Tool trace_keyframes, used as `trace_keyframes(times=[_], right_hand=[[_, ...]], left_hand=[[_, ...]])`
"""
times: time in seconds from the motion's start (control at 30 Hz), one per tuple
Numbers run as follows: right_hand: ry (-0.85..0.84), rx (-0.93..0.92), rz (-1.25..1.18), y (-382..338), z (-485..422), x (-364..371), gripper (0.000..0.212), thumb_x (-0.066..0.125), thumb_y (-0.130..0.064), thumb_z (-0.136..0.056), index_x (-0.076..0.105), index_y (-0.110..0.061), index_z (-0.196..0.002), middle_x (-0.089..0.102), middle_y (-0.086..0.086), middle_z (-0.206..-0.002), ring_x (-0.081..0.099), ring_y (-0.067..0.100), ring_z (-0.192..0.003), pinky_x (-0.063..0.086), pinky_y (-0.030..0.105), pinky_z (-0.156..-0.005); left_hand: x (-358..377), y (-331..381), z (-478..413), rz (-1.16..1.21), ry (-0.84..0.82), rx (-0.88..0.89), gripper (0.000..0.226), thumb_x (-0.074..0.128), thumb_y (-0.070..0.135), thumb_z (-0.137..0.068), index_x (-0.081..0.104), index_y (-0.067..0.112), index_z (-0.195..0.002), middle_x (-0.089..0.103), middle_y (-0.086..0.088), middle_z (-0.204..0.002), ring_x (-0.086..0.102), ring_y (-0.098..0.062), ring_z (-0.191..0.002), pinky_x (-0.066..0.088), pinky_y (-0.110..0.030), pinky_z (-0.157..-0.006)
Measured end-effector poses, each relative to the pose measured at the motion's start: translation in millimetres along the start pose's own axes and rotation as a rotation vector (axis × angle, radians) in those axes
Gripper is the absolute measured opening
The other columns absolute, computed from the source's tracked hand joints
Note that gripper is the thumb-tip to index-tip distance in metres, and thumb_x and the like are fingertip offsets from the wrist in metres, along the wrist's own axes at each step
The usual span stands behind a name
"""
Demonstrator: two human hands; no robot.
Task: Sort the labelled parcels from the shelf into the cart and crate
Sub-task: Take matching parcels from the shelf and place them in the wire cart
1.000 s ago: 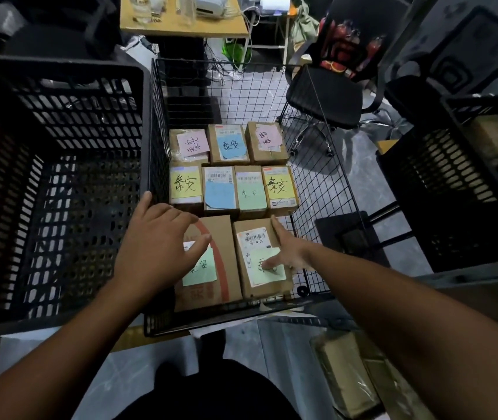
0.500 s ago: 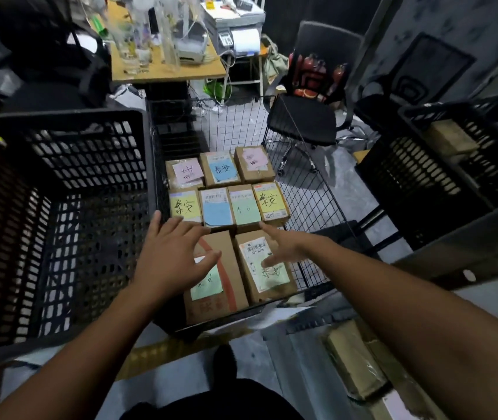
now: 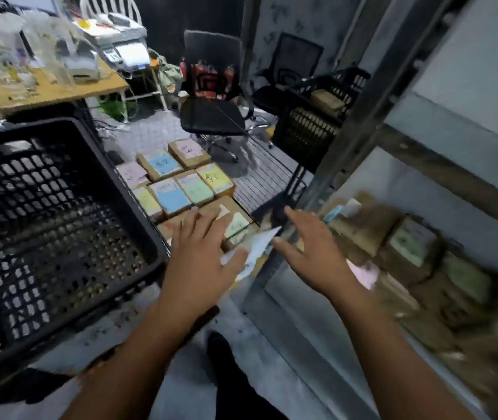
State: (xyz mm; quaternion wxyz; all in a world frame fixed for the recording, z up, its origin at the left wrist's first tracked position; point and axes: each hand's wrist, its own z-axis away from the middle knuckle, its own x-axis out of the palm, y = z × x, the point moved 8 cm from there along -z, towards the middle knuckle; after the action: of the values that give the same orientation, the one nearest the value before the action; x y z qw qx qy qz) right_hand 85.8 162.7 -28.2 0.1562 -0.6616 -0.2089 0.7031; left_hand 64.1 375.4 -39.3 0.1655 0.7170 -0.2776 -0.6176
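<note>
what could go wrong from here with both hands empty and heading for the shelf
1. The shelf post stands close beside the right hand; a quick reach could knock it.
2. The shelf parcels are blurred, so a label could be misread and the parcel sorted wrongly.
3. The cart already holds tight rows of parcels beside an empty crate; another dropped in fast could shove them out of line.

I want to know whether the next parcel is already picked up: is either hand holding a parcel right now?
No. The left hand and right hand are both open with fingers spread, gripping nothing.
</note>
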Motion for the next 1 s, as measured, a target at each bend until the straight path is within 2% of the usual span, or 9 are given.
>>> trace_keyframes(times=[0.1,0.2,0.27,0.37,0.47,0.57,0.63,0.77,1.0], right_hand=[[0.060,0.109,0.028,26,71,-8,0.072,0.050,-0.063,-0.098,0.027,-0.037,-0.161,0.023,-0.001,-0.170,0.009,0.023,-0.159,0.013,0.049,-0.128],[0.095,0.214,0.087,52,134,-24,0.077,0.036,-0.077,-0.091,0.025,-0.042,-0.160,0.018,-0.005,-0.171,0.006,0.021,-0.159,0.010,0.053,-0.127],[0.144,0.261,0.112,68,170,-36,0.082,0.028,-0.080,-0.086,0.025,-0.043,-0.159,0.021,-0.004,-0.170,0.010,0.022,-0.158,0.014,0.057,-0.125],[0.199,0.335,0.102,92,221,-50,0.074,0.034,-0.075,-0.093,0.023,-0.044,-0.160,0.021,-0.005,-0.170,0.008,0.022,-0.159,0.014,0.058,-0.125],[0.230,0.423,0.063,114,276,-61,0.067,0.044,-0.063,-0.100,0.020,-0.046,-0.160,0.015,-0.007,-0.171,0.001,0.019,-0.159,0.007,0.053,-0.128],[0.296,0.486,0.028,140,333,-78,0.067,0.045,-0.062,-0.099,0.019,-0.046,-0.159,0.015,-0.007,-0.171,-0.001,0.018,-0.159,0.009,0.053,-0.127],[0.345,0.529,-0.001,161,375,-92,0.066,0.044,-0.063,-0.099,0.018,-0.049,-0.158,0.015,-0.008,-0.171,-0.001,0.017,-0.159,0.009,0.054,-0.127],[0.440,0.618,-0.028,206,470,-124,0.067,0.045,-0.063,-0.098,0.019,-0.050,-0.158,0.014,-0.009,-0.171,-0.003,0.014,-0.158,0.004,0.051,-0.128],[0.637,0.781,-0.091,292,650,-177,0.074,0.035,-0.074,-0.091,0.018,-0.049,-0.158,0.013,-0.010,-0.171,-0.004,0.012,-0.158,0.007,0.051,-0.128]], left_hand=[[21,28,30,0.057,-0.071,0.056,0.080,0.031,0.074,-0.090,0.044,0.028,-0.154,0.030,0.005,-0.166,0.013,-0.031,-0.155,0.008,-0.057,-0.126],[49,56,62,0.081,-0.227,0.071,0.087,0.020,0.081,-0.084,0.028,0.038,-0.160,0.011,0.010,-0.171,-0.004,-0.023,-0.157,0.003,-0.056,-0.127],[67,78,81,0.039,-0.304,0.118,0.082,0.024,0.082,-0.089,0.020,0.043,-0.161,0.003,0.009,-0.172,-0.010,-0.024,-0.157,0.000,-0.056,-0.125],[86,117,103,0.000,-0.362,0.200,0.078,0.030,0.081,-0.093,0.017,0.045,-0.161,0.004,0.004,-0.173,-0.009,-0.028,-0.157,0.001,-0.057,-0.124],[100,164,128,-0.043,-0.405,0.312,0.090,0.012,0.087,-0.081,0.014,0.045,-0.161,0.002,0.005,-0.173,-0.009,-0.029,-0.158,0.000,-0.057,-0.124],[121,217,160,-0.079,-0.462,0.416,0.094,0.004,0.088,-0.077,0.008,0.046,-0.162,-0.004,0.008,-0.173,-0.014,-0.028,-0.158,-0.003,-0.054,-0.125],[138,257,183,-0.087,-0.488,0.481,0.091,0.008,0.088,-0.081,0.007,0.045,-0.162,-0.006,0.009,-0.173,-0.018,-0.026,-0.157,-0.006,-0.053,-0.126],[175,346,240,-0.040,-0.533,0.578,0.077,0.032,0.078,-0.095,0.013,0.044,-0.162,0.000,0.012,-0.172,-0.019,-0.021,-0.157,-0.008,-0.050,-0.127],[240,501,361,0.013,-0.635,0.743,0.076,0.037,0.073,-0.096,0.017,0.040,-0.162,0.005,0.012,-0.172,-0.015,-0.016,-0.157,-0.009,-0.045,-0.127]])
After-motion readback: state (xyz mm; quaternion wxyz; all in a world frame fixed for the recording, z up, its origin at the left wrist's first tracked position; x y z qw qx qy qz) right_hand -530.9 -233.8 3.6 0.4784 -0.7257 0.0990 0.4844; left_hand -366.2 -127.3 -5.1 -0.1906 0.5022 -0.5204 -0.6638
